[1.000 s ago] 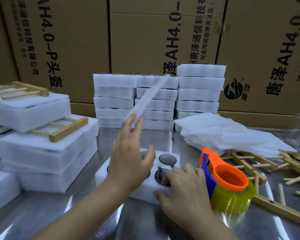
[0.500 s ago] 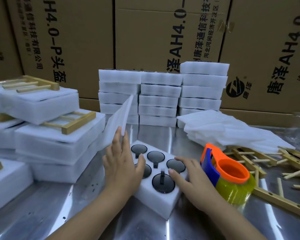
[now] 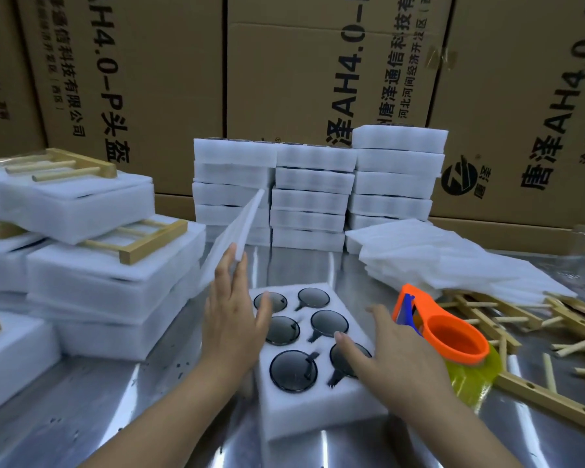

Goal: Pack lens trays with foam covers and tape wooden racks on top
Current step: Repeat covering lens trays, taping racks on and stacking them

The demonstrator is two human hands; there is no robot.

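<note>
Head view: the white foam lens tray (image 3: 318,413), six round dark lenses in its pockets, lies uncovered on the steel table (image 3: 81,407), straight ahead. The right hand (image 3: 395,361) lies spread on the tray's right side, probably steadying it. The left hand (image 3: 232,319), fingers straight and thumb apart, carries a thin white foam sheet (image 3: 237,228) tilted above the tray's left edge, likely its cover; I cannot tell the exact grip. The orange tape dispenser (image 3: 453,339) and loose wooden racks (image 3: 487,315) wait just right, within reach.
</note>
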